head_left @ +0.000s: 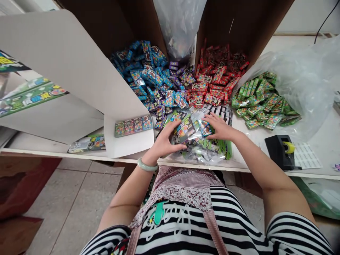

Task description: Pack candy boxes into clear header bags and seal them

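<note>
My left hand (167, 140) is curved around the left side of a printed plastic bag (184, 129), its thumb and index finger well apart on the bag. My right hand (220, 127) grips a small blue candy box (204, 128) between thumb and fingers, over the right part of that bag. Beneath both hands lies a stack of similar green-and-black printed bags (212, 144) with clear, wrinkled edges. The undersides of my left fingers are partly hidden.
Heaps of small blue boxes (148, 71), purple boxes (183, 76), red boxes (212, 85) and green boxes (262, 99) spread across the back. A filled pack (134, 126) sits on white card (130, 144) at left. A black tape dispenser (280, 152) stands at right near the table edge.
</note>
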The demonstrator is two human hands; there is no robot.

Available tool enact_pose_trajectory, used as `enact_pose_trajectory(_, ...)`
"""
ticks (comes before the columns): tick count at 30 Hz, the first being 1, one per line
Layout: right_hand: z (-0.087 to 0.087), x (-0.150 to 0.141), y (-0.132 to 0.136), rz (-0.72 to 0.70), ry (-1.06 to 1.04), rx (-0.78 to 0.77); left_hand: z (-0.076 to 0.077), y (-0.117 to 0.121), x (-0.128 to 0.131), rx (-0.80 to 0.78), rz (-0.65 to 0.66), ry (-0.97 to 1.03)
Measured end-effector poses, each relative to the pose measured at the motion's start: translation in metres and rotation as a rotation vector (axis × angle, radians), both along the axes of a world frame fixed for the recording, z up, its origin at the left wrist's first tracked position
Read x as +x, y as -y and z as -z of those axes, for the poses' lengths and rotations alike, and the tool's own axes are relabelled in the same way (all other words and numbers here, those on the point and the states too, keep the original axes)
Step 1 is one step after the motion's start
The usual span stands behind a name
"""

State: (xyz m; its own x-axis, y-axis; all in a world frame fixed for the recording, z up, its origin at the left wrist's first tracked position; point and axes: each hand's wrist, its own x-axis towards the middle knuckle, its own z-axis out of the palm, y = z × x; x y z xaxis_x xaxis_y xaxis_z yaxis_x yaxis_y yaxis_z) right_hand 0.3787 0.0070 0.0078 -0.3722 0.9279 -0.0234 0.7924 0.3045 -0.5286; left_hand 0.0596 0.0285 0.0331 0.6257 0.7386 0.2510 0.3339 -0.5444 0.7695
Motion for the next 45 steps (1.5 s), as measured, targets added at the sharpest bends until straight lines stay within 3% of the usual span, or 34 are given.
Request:
enact_pose_trajectory(3,-0.002,0.003,0.000,0.063,-0.111,0.098,0.000,0.000,0.003,0.104,0.027,-0.066)
enact_pose_trajectory(6,-0.025,0.010,0.026,0.217,-0.238,0.272,0.005,0.002,0.003,0.198,0.014,-0.121)
enact_pose_trajectory(10,-0.068,0.007,0.063,0.021,-0.174,0.246,0.011,0.002,0.007,0.279,0.072,-0.156)
enact_pose_trajectory(13,-0.083,0.000,0.070,-0.102,-0.075,0.202,0.012,0.000,0.013,0.301,0.134,-0.193)
enact_pose_trajectory(19,-0.082,0.000,0.066,-0.213,-0.026,0.214,0.011,0.002,0.013,0.349,0.174,-0.218)
enact_pose_trajectory(26,-0.091,-0.007,0.060,-0.249,0.038,0.219,0.010,0.008,0.013,0.329,0.245,-0.165)
enact_pose_trajectory(40,-0.081,-0.009,0.050,-0.227,0.060,0.224,0.013,0.003,0.014,0.228,0.253,-0.138)
enact_pose_trajectory(45,-0.068,-0.013,0.044,-0.150,-0.093,0.159,0.015,0.005,0.020,0.223,0.185,-0.107)
